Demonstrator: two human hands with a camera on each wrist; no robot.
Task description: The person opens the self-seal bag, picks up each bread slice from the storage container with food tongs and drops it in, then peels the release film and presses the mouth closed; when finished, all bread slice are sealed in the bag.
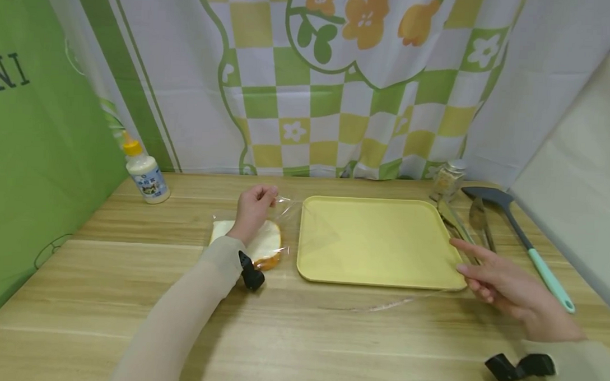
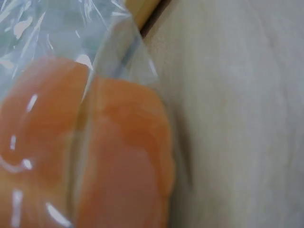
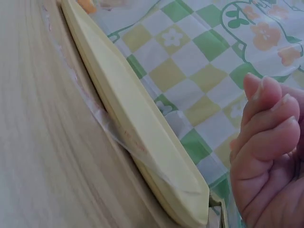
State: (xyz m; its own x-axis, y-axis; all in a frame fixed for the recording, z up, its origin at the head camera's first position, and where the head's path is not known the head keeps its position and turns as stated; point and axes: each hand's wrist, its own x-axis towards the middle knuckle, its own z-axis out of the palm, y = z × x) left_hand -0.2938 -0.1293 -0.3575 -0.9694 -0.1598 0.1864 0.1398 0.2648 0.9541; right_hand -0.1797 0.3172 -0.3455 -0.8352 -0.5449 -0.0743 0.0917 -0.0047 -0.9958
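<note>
My left hand reaches over a clear plastic bag and pinches its open end between thumb and fingers. Inside the bag lie slices of white bread with orange-brown crust, flat on the table left of the tray; the left wrist view shows the crusts close up through the film. At the right end of the yellow tray is my right hand, forefinger extended and the other fingers loosely bent, with nothing in its grasp. A thin clear strip, apart from that hand, trails along the tray's near edge.
A yellow-capped squeeze bottle stands at back left. Behind the tray's right corner is a glass jar. Metal tongs and a spatula with a mint handle lie on the right. A patterned curtain hangs behind the table.
</note>
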